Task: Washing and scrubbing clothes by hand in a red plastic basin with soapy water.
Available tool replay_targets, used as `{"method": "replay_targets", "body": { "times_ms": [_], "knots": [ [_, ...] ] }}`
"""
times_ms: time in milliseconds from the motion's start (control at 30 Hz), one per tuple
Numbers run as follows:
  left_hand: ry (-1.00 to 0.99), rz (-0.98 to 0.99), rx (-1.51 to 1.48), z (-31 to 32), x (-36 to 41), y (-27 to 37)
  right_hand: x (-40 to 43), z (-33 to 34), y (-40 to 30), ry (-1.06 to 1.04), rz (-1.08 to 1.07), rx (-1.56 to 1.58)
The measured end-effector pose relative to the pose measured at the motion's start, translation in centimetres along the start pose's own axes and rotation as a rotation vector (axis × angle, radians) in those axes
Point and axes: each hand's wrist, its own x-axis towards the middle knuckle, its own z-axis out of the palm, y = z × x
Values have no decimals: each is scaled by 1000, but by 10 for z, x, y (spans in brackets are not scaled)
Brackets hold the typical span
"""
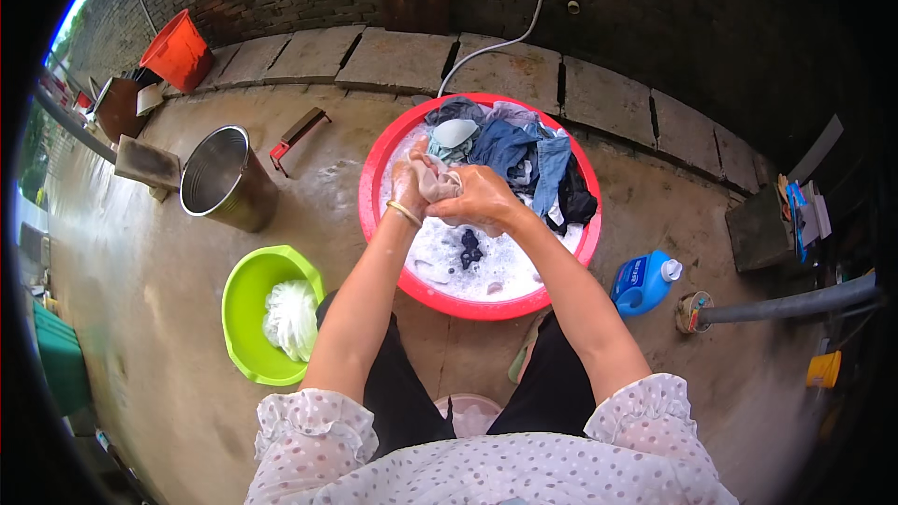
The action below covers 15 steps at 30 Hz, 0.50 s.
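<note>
Over a red plastic tub of suds, both my hands grip a pale, wet cloth between them. My left hand, with a bangle at its wrist, holds the cloth's left side. My right hand is closed around its right side, fingers partly hidden. Beyond my hands, blue denim clothing, a pale padded garment and a black garment are heaped at the tub's far side. A small dark cloth lies in the white foam below my hands.
A green basin with white fabric stands left, near a metal bucket and a narrow stand. Right of the tub is a blue detergent bottle. Concrete slabs and a grey hose lie beyond; a red bucket is far left.
</note>
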Motion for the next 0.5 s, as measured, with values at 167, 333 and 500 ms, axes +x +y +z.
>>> {"method": "replay_targets", "body": {
  "times_ms": [167, 333, 500],
  "knots": [
    [-46, -47, -49, 106, -43, -27, -14, -51, 31, 340, -24, 842],
    [-451, -125, 986, 58, -35, -46, 0, -71, 37, 684, -108, 1332],
    [-298, -180, 278, 83, -23, -67, 3, -73, 118, 1153, -72, 1263]
  ]
}}
